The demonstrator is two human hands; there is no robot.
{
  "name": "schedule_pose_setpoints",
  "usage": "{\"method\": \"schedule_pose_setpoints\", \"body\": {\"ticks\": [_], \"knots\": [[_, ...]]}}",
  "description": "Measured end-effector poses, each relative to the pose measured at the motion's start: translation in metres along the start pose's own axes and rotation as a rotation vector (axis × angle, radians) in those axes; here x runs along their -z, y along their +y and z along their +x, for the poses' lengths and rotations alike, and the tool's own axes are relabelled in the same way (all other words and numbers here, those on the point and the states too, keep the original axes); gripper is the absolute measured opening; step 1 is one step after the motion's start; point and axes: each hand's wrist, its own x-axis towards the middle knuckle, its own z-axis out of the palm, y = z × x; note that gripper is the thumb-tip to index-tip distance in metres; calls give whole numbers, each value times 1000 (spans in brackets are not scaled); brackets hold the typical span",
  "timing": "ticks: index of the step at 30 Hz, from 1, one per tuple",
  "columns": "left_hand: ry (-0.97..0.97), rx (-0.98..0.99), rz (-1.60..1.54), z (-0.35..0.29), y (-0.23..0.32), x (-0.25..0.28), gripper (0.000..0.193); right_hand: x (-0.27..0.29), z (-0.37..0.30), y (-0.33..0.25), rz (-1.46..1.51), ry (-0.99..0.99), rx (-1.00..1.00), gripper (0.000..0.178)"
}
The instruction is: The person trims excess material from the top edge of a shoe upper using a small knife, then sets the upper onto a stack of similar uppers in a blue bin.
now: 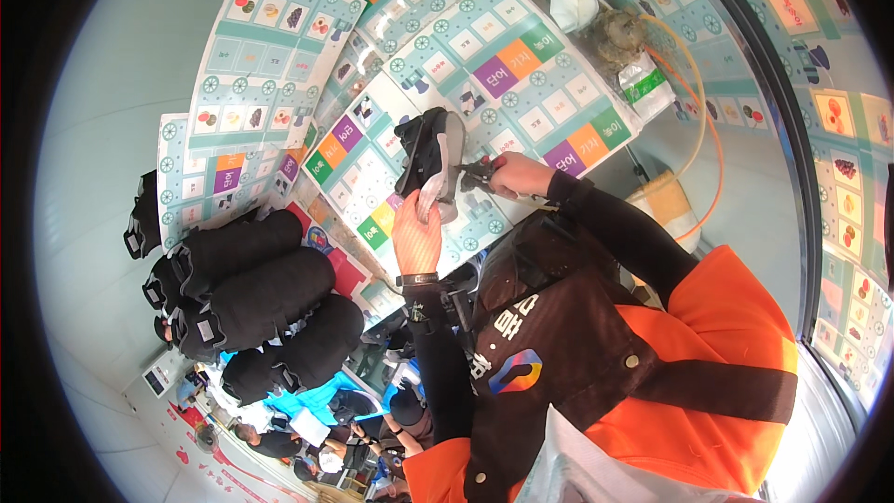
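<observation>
A black shoe-like piece with a grey edge [451, 144] is propped upright over the printed sheets on the bench. My left hand [417, 235] pinches its lower, pale end from the near side. In my right hand [521, 175] is a small dark hand tool [477, 173], its fingers wrapped round the grip. The tool's tip points left and meets or nearly meets the grey edge; the exact kind of tool is too small to make out.
Printed card sheets [521, 65] cover the bench. Bulky black bundles [270, 289] are piled at left. At far right of the bench lie a white cup-like item [573, 5], a green-and-white packet [644, 86] and an orange hose [712, 158]. Other people [275, 440] work at lower left.
</observation>
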Motion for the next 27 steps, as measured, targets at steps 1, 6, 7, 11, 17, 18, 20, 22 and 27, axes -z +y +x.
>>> {"method": "schedule_pose_setpoints", "body": {"ticks": [1,6,7,11,17,18,20,22,27], "knots": [[-4,-2,-1,0,-1,2,43,0,0,0,2,3,-2,20],[-107,96,-148,-2,6,25,49,-7,21,18,-328,534,260,24],[-113,91,-148,-1,-2,24,49,-5,22,20,-326,541,255,24],[-189,117,-551,16,-83,37,37,2,1,-17,-266,302,57,27],[-426,223,-809,121,-153,10,68,13,-29,0,-193,340,60,39],[-523,191,-847,135,-167,-4,73,16,-36,0,-62,369,4,43],[-724,141,-831,161,-179,-30,84,34,-50,10,-173,430,2,43],[-885,39,-689,181,-161,-42,83,43,-69,22,-136,549,54,36],[-691,-128,-294,190,-155,-45,36,53,-90,8,120,513,38,25]]}}
